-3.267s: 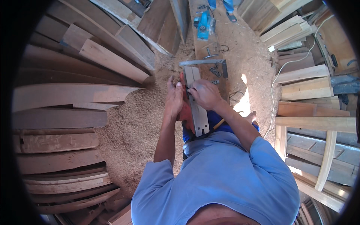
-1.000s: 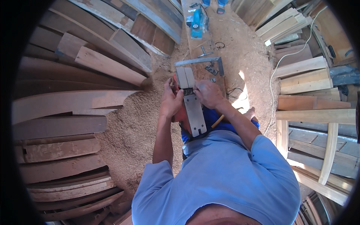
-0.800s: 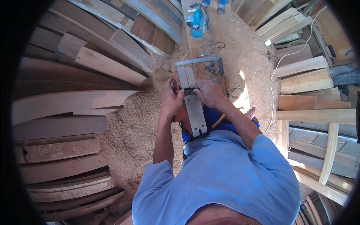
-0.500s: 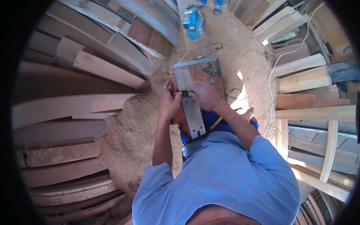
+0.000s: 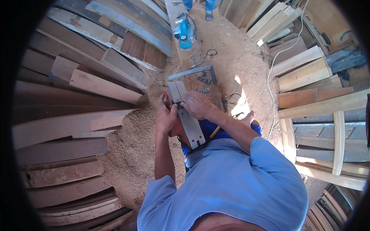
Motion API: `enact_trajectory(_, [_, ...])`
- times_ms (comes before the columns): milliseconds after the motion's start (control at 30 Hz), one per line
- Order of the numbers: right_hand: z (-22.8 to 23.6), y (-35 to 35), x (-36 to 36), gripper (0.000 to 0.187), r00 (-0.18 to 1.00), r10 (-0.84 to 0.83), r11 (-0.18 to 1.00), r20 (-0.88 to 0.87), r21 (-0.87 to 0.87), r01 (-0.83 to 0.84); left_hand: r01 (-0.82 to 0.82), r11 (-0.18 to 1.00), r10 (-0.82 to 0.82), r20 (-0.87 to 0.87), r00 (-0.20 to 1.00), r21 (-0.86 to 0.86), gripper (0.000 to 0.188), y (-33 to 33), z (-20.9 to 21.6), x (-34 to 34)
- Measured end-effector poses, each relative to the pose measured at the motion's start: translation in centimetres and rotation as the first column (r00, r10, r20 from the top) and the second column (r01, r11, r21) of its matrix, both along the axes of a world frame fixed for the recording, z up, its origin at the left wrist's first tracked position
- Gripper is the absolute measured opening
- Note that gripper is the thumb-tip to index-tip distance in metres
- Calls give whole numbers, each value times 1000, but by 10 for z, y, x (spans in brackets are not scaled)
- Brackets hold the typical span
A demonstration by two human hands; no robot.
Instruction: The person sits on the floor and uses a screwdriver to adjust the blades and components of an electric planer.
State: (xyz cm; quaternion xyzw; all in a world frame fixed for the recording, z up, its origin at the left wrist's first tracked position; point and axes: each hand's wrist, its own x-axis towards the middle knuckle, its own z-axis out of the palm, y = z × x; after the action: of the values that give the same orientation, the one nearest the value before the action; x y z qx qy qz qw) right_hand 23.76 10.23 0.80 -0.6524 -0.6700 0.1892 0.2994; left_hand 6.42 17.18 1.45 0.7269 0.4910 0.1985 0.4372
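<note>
A red electric planer (image 5: 191,129) lies upside down over my lap, its two grey metal sole plates facing up. My left hand (image 5: 166,117) is wrapped round the side of its red body, with the thumb by the gap between the plates. Over that same gap, at the cutter drum, my right hand (image 5: 198,106) has its fingers curled and pressed together. Whatever those fingers pinch is too small and covered to make out.
Beyond the planer lie an L-shaped metal square (image 5: 192,72), small metal parts (image 5: 204,79) and a T-shaped tool (image 5: 196,62). Farther off is a teal electric planer (image 5: 185,34), near another person's foot (image 5: 209,16). Stacked boards (image 5: 108,86) line the left; a white cable (image 5: 272,69) runs along the right.
The whole view has shifted, so the floor things and boards sit lower and farther left. Both hands stay on the red planer at its cutter gap, with little change in grip.
</note>
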Motion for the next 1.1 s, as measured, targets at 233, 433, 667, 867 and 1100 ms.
enact_trajectory(233, [-7,-2,-3,16,998,-18,999,-58,38,20,-5,1000,6,32,999,-21,69,0,-3,-2])
enact_trajectory(433, [-4,-7,5,16,999,-17,1000,-36,14,18,-15,1000,15,30,999,1,68,2,-3,-7])
enact_trajectory(667, [0,-16,16,12,997,-26,999,-67,37,29,-3,1000,2,33,999,12,67,0,10,6])
enact_trajectory(867, [-21,-5,3,16,996,-93,992,7,90,92,-3,1000,5,152,988,-14,67,7,-12,-3])
enact_trajectory(1100, [3,-6,8,21,995,-60,992,-74,-117,51,-8,998,9,22,1000,-61,68,5,2,-4])
